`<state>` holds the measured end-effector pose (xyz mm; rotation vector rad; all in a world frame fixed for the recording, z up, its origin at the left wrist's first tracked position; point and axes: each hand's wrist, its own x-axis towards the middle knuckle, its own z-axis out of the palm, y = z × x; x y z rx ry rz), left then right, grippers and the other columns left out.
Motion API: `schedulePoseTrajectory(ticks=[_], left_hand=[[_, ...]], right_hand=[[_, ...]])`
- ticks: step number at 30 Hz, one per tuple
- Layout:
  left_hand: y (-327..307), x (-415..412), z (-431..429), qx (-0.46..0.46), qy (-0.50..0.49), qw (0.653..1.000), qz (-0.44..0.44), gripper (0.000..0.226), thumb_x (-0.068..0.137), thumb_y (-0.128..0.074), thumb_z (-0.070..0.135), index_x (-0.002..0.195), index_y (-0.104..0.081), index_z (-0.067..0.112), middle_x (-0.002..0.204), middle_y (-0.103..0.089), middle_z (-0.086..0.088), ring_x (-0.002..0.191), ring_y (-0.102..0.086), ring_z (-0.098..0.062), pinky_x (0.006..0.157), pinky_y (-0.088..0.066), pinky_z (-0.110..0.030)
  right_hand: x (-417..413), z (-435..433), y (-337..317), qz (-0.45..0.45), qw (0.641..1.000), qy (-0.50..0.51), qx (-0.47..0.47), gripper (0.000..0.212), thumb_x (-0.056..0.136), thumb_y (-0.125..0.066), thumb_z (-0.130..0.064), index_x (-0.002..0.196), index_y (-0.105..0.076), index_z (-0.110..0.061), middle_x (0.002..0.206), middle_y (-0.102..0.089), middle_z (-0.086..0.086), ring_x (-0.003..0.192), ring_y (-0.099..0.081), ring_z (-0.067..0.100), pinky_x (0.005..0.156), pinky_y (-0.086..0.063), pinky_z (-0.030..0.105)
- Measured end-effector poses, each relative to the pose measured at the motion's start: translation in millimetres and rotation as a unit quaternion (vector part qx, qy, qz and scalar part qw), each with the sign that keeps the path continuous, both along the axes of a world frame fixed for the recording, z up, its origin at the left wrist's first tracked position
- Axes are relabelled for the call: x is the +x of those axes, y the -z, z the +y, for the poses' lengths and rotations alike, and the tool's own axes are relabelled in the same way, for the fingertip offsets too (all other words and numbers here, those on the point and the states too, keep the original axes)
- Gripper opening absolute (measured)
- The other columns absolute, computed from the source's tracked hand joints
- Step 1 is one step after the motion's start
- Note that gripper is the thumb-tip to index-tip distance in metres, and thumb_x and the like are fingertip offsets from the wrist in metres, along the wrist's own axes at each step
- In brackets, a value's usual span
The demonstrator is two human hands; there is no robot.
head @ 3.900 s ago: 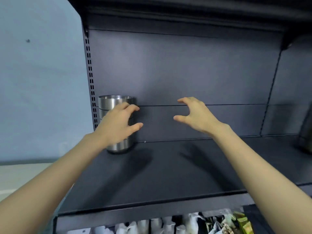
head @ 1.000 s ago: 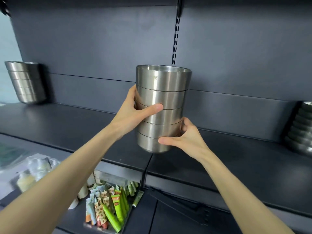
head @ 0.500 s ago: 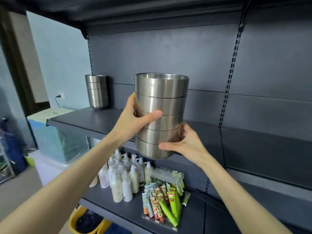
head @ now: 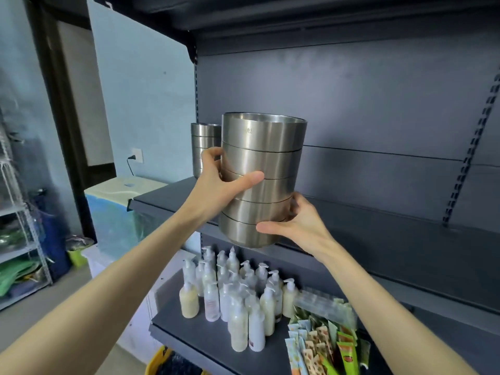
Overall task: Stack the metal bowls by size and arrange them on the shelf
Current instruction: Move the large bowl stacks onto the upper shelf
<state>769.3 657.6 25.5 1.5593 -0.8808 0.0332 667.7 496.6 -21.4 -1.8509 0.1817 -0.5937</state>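
Up in front of the dark shelf (head: 400, 239), off the board: stack of bowls (head: 266, 161), metal, nested, upright, bottom bowl hanging just past the shelf's front edge.

Left hand (head: 216, 193) grips the stack at mid-height, thumb laid across the front, fingers wrapped round the far left side. Right hand (head: 296, 226) grips lower down on the right, thumb along the front of the lowest bowls, fingers curled behind. Both hands hold it firmly.

Second stack (head: 203, 139) of the same bowls stands on the shelf at its left end, against the back panel, partly hidden by the held stack and left hand.

Lower shelf (head: 189, 336): pump bottles (head: 232, 296) in a cluster, coloured packets (head: 322, 347) just to their right.
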Motion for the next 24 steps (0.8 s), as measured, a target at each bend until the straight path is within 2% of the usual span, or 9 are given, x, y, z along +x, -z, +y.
schedulePoseTrajectory(ticks=[3, 6, 8, 11, 14, 17, 19, 21, 24], left_hand=[[-1, 48, 3, 0.012, -0.016, 1.000, 0.003, 0.099, 0.049, -0.072, 0.067, 0.128, -0.022, 0.035, 0.121, -0.056, -0.010, 0.108, -0.059, -0.018, 0.094, -0.049, -0.035], [0, 93, 1, 0.016, -0.015, 1.000, 0.009, 0.097, 0.050, -0.071, 0.066, 0.127, -0.023, 0.032, 0.122, -0.057, -0.015, 0.109, -0.059, -0.021, 0.092, -0.050, -0.033], [3, 123, -3, 0.026, -0.011, 1.000, 0.013, 0.093, 0.054, -0.072, 0.064, 0.125, -0.022, 0.032, 0.121, -0.056, -0.016, 0.107, -0.059, -0.020, 0.083, -0.049, -0.025], [10, 170, -12, 0.035, 0.002, 0.999, 0.019, 0.093, 0.053, -0.072, 0.066, 0.125, -0.023, 0.032, 0.113, -0.053, -0.007, 0.102, -0.055, -0.014, 0.079, -0.043, -0.021], [18, 215, -25, 0.034, 0.021, 0.999, 0.021, 0.101, 0.051, -0.072, 0.066, 0.130, -0.025, 0.026, 0.103, -0.047, 0.004, 0.100, -0.052, -0.012, 0.084, -0.042, -0.024], [28, 257, -38, 0.038, 0.051, 0.997, 0.037, 0.097, 0.053, -0.075, 0.060, 0.129, -0.025, 0.026, 0.101, -0.049, 0.004, 0.105, -0.053, -0.014, 0.093, -0.043, -0.027], [31, 282, -45, 0.038, 0.074, 0.996, 0.042, 0.092, 0.058, -0.074, 0.053, 0.130, -0.024, 0.025, 0.095, -0.051, 0.008, 0.103, -0.054, -0.014, 0.093, -0.043, -0.027], [32, 306, -52, 0.040, 0.095, 0.994, 0.042, 0.094, 0.059, -0.074, 0.052, 0.133, -0.024, 0.023, 0.100, -0.050, 0.013, 0.108, -0.054, -0.015, 0.097, -0.043, -0.029], [31, 334, -63, 0.048, 0.131, 0.990, 0.033, 0.097, 0.052, -0.076, 0.057, 0.130, -0.027, 0.024, 0.103, -0.052, 0.016, 0.109, -0.055, -0.013, 0.095, -0.046, -0.029]], right_hand=[[50, 0, 0, 0.001, 1.000, -0.009, -0.003, 0.078, 0.054, -0.093, -0.018, 0.120, -0.052, -0.025, 0.113, -0.068, -0.011, 0.098, -0.065, -0.002, 0.079, -0.051, 0.015], [96, -1, 1, 0.001, 1.000, -0.004, -0.005, 0.081, 0.053, -0.094, -0.020, 0.122, -0.053, -0.022, 0.112, -0.069, -0.010, 0.099, -0.066, -0.001, 0.086, -0.052, 0.019], [124, -4, 4, 0.010, 1.000, 0.005, -0.002, 0.085, 0.051, -0.094, -0.022, 0.125, -0.052, -0.021, 0.113, -0.069, -0.010, 0.102, -0.066, 0.002, 0.091, -0.052, 0.024], [160, -9, 10, 0.027, 0.999, 0.019, -0.004, 0.087, 0.051, -0.095, -0.025, 0.126, -0.050, -0.022, 0.114, -0.068, -0.010, 0.104, -0.065, 0.003, 0.091, -0.052, 0.024], [195, -13, 15, 0.042, 0.998, 0.042, -0.008, 0.081, 0.054, -0.094, -0.023, 0.123, -0.050, -0.026, 0.113, -0.067, -0.013, 0.102, -0.064, 0.000, 0.084, -0.051, 0.016], [227, -16, 22, 0.060, 0.995, 0.082, -0.012, 0.076, 0.054, -0.094, -0.025, 0.117, -0.050, -0.027, 0.110, -0.066, -0.016, 0.102, -0.063, 0.001, 0.089, -0.051, 0.020], [247, -16, 23, 0.067, 0.992, 0.104, -0.015, 0.076, 0.055, -0.093, -0.025, 0.114, -0.045, -0.029, 0.106, -0.058, -0.026, 0.101, -0.057, -0.005, 0.084, -0.045, 0.013], [264, -17, 23, 0.070, 0.989, 0.127, -0.017, 0.081, 0.058, -0.092, -0.025, 0.116, -0.036, -0.032, 0.101, -0.048, -0.032, 0.101, -0.049, -0.008, 0.080, -0.039, 0.009], [285, -21, 25, 0.077, 0.983, 0.167, -0.020, 0.089, 0.054, -0.093, -0.030, 0.127, -0.040, -0.028, 0.110, -0.053, -0.026, 0.112, -0.051, -0.001, 0.088, -0.040, 0.015]])
